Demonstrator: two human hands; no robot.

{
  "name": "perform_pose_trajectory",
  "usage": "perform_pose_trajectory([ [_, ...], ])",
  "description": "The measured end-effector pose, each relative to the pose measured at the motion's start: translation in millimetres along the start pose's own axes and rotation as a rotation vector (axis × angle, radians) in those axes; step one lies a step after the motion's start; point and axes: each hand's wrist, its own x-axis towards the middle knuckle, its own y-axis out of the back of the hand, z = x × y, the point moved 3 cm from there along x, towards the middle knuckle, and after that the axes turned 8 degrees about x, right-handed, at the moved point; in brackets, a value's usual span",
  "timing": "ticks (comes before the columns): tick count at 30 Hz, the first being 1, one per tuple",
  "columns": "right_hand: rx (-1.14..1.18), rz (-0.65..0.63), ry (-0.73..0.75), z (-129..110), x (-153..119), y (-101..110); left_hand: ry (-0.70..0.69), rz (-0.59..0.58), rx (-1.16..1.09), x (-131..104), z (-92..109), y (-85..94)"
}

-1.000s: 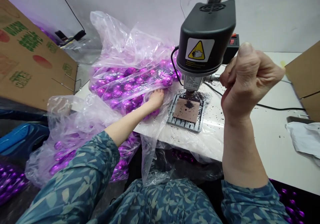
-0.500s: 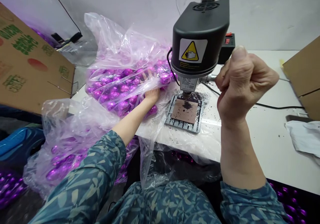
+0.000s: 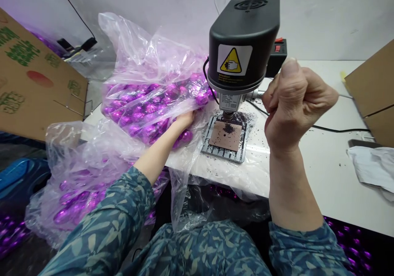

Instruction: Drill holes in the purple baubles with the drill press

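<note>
My left hand (image 3: 186,119) reaches into a clear plastic bag (image 3: 135,42) full of shiny purple balls (image 3: 154,109). Its fingers are hidden among the balls and the plastic. On the right, my right hand (image 3: 294,103) is closed around the handle (image 3: 258,94) at the side of a small black drill press (image 3: 244,42). Under the drill head lies a brown square board (image 3: 226,138) with a small dark hole, on a slotted grey metal base (image 3: 212,150). Dark shavings (image 3: 229,127) cover part of the board and the table around it.
A printed cardboard box (image 3: 37,74) stands at the left, another carton (image 3: 375,79) at the right. A black cable (image 3: 335,129) and a white cloth (image 3: 372,165) lie on the white table (image 3: 320,161). More bagged purple balls (image 3: 83,202) hang below the table's left edge.
My left hand has sunk deeper among the purple balls, and its fingers, spread and visible before, are now covered. My right hand stays on the handle. The view has shifted slightly.
</note>
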Motion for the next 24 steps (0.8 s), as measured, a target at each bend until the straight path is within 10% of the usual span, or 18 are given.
perform_pose_trajectory([
  [7, -0.027, 0.014, -0.027, -2.1, 0.4, -1.1, -0.049, -0.163, -0.334, -51.5, 38.5, 5.5],
  [13, -0.062, 0.028, -0.027, -2.6, 0.1, -1.4, 0.245, -0.297, -1.010, -62.7, 55.2, -0.2],
  [24, -0.080, 0.019, -0.032, -3.3, -1.2, -2.6, 0.332, -0.331, -1.134, -77.6, 54.4, -22.1],
])
